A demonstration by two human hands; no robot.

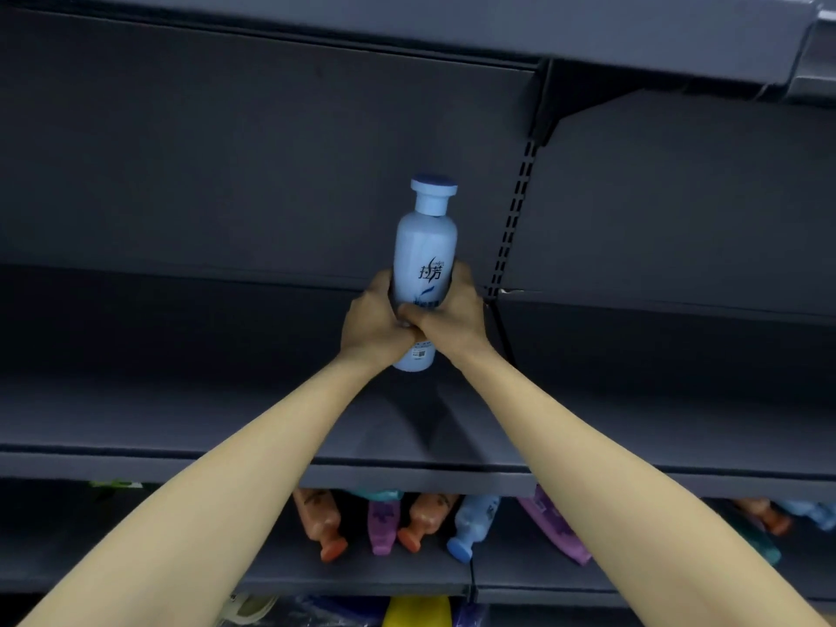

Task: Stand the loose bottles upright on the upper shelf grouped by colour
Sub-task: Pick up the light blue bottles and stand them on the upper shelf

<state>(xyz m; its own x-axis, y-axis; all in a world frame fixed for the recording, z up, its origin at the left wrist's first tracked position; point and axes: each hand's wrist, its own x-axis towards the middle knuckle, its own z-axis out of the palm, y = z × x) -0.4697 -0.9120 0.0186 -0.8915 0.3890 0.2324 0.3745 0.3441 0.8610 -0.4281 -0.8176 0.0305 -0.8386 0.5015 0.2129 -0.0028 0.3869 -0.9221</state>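
Observation:
A light blue bottle (424, 246) with a blue cap stands upright over the grey upper shelf (181, 414), near its middle. My left hand (373, 323) and my right hand (457, 321) both wrap around its lower half, thumbs meeting at the front. Its base is at or just above the shelf surface; I cannot tell if it touches. On the shelf below lie loose bottles on their sides: two orange bottles (319, 520) (423, 520), a purple bottle (383, 524), a blue bottle (472, 524) and a long purple bottle (554, 529).
A slotted upright post (509, 228) and a shelf bracket (556, 106) divide the bay just right of the bottle. Another shelf (452, 29) hangs overhead. More orange, teal and blue bottles (778, 518) lie at lower right. A yellow item (418, 613) sits on the bottom shelf.

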